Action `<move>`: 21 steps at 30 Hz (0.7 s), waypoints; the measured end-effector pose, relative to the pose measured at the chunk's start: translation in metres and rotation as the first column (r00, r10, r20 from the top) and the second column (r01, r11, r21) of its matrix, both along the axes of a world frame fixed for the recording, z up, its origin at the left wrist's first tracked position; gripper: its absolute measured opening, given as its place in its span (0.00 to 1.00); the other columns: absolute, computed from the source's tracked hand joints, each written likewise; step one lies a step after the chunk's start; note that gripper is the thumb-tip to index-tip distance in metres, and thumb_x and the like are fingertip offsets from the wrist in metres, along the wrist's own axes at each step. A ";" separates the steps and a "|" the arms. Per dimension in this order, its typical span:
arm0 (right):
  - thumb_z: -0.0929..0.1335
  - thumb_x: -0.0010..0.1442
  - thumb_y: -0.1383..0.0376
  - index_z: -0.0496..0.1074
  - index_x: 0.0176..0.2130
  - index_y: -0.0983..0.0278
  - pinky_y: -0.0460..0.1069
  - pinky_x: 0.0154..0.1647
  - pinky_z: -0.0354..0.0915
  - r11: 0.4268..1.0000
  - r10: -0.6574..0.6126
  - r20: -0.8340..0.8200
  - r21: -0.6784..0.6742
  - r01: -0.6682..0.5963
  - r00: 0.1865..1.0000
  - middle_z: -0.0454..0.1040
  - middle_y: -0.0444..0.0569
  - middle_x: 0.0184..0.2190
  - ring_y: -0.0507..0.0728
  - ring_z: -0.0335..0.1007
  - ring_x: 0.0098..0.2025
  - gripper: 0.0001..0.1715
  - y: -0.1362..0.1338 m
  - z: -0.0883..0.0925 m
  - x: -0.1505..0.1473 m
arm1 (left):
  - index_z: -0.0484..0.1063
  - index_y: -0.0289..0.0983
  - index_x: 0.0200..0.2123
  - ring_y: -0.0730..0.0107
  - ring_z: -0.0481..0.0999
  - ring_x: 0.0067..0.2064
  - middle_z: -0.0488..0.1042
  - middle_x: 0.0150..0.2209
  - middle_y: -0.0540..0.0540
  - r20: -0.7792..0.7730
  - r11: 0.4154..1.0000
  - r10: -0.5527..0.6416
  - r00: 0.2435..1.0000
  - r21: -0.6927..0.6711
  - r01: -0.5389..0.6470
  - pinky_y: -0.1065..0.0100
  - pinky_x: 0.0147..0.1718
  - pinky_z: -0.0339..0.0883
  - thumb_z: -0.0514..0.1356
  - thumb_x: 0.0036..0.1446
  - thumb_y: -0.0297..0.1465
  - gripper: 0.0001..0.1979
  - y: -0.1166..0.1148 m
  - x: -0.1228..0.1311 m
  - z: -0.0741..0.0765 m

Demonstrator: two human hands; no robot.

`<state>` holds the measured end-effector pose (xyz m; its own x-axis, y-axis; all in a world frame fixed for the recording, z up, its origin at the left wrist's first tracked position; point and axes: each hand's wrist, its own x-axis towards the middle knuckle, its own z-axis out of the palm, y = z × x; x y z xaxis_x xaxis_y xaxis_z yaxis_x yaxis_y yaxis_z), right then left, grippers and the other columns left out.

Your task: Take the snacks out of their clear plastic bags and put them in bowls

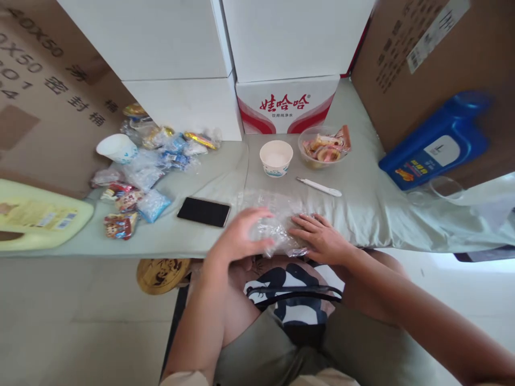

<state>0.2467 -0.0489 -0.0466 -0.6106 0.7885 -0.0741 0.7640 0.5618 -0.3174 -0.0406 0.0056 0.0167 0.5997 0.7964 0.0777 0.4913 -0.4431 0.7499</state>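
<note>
A crumpled clear plastic bag (pixel 277 228) lies at the front edge of the cloth-covered surface, between my two hands. My left hand (pixel 243 233) is at its left side, thumb and fingers spread apart in a curve. Flat on the bag's right side rests my right hand (pixel 322 238), fingers stretched out. Behind the bag stand a white paper cup (pixel 276 158) and a clear plastic bowl (pixel 317 161) with wrapped snacks in it. A white pen-like tool (pixel 319 187) lies in front of the bowl.
A black phone (pixel 204 212) lies left of my left hand. Farther left are several snack packets (pixel 153 205), a tipped paper cup (pixel 117 148) and a yellow jug (pixel 44 214). To the right, a blue bottle (pixel 438 142) leans by a brown carton (pixel 442 53). White boxes (pixel 181 107) line the back.
</note>
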 end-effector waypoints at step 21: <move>0.68 0.60 0.43 0.63 0.68 0.58 0.67 0.59 0.65 0.987 -0.130 0.039 -0.088 0.133 0.991 0.50 0.65 0.73 0.75 0.69 0.62 0.44 0.011 0.033 0.039 | 0.78 0.40 0.50 0.55 0.70 0.66 0.74 0.62 0.42 -0.177 0.997 0.034 0.984 -0.058 -0.045 0.50 0.66 0.62 0.59 0.58 0.28 0.17 0.003 0.020 -0.042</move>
